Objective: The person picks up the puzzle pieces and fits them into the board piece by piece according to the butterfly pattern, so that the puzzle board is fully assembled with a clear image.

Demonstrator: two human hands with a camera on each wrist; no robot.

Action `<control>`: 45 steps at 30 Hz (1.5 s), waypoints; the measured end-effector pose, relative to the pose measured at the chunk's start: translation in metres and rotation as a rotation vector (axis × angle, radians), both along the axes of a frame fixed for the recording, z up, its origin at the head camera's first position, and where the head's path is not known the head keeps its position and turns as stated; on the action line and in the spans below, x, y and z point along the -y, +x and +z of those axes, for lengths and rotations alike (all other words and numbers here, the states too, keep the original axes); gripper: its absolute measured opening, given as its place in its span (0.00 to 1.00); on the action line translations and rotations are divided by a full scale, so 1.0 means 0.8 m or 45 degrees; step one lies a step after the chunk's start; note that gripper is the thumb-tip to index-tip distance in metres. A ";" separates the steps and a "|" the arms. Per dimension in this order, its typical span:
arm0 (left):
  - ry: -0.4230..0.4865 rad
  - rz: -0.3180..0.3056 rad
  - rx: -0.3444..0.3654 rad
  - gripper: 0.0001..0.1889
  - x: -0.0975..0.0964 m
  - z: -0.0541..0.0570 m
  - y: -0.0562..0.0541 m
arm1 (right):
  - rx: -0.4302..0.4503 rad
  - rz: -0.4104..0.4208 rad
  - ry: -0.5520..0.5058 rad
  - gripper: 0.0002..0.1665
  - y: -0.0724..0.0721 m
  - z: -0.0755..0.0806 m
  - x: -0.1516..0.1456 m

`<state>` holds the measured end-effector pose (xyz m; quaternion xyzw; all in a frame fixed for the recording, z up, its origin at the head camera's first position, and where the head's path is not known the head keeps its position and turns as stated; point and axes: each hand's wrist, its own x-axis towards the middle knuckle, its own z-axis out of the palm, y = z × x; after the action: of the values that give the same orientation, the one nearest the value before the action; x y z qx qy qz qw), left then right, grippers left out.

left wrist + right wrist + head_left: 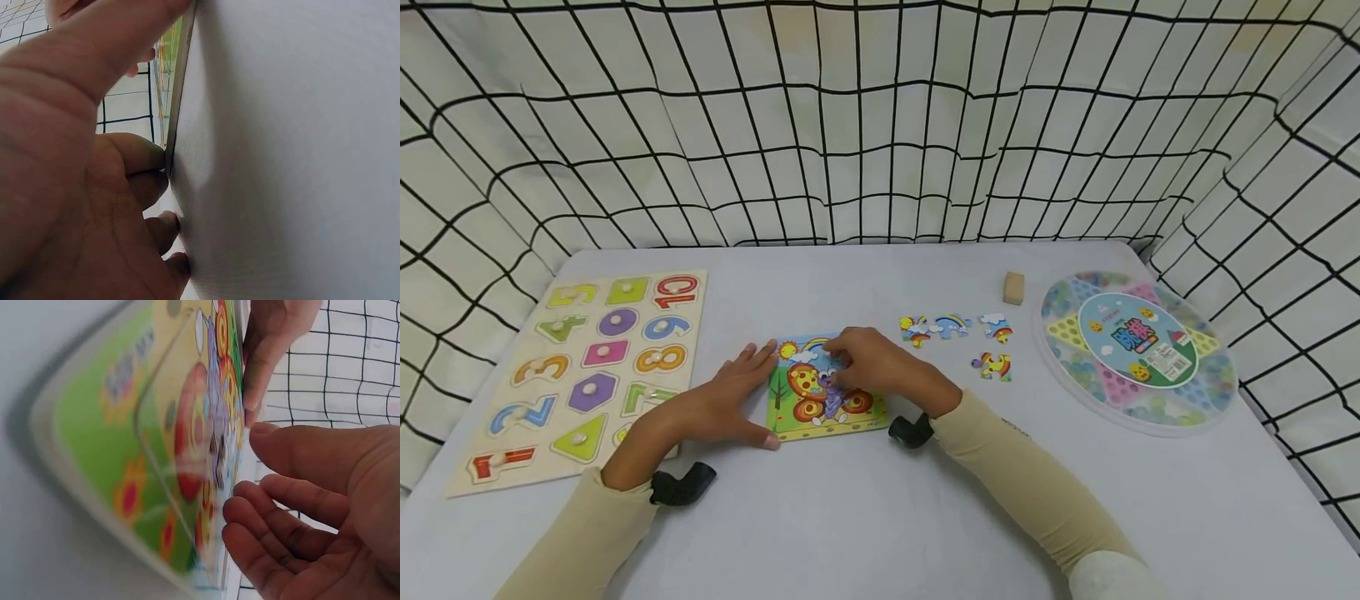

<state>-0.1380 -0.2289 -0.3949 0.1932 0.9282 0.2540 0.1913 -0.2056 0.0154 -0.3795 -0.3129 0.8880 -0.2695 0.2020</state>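
Note:
A small picture puzzle board (pixel 831 429), showing a cartoon animal on a vehicle, lies on the white table in front of me. Along its left edge rest the spread fingers of my left hand (pixel 718 408), with the thumb at the near left corner; in the left wrist view, fingertips (pixel 145 154) touch the board's edge. My right hand (pixel 876 362) is over the upper right of the picture, its fingertips right at the surface. The right wrist view shows its thumb (pixel 294 447) apart from loosely bent fingers, with no piece visible between them. The hand hides part of the picture.
Several loose jigsaw pieces (pixel 994 367) lie right of the board, with a wooden block (pixel 1013 288) behind them. A number-and-shape peg board (pixel 542 471) is at the left, a round, clear-cased game board (pixel 1157 408) at the right. Black netting (pixel 860 150) surrounds the table.

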 end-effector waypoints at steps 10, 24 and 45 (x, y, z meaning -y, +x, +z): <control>-0.017 0.010 -0.003 0.64 -0.001 0.000 0.001 | -0.112 -0.047 -0.125 0.24 -0.011 0.011 -0.043; -0.015 0.013 -0.004 0.64 -0.001 0.001 0.001 | -0.184 -0.142 -0.246 0.20 -0.019 0.017 -0.130; -0.010 0.014 -0.003 0.64 -0.002 0.000 0.001 | -0.235 -0.189 -0.211 0.18 -0.014 0.004 -0.203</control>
<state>-0.1368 -0.2275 -0.3947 0.1878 0.9304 0.2512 0.1896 -0.2168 0.1778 -0.3762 -0.2854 0.8983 -0.3261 0.0725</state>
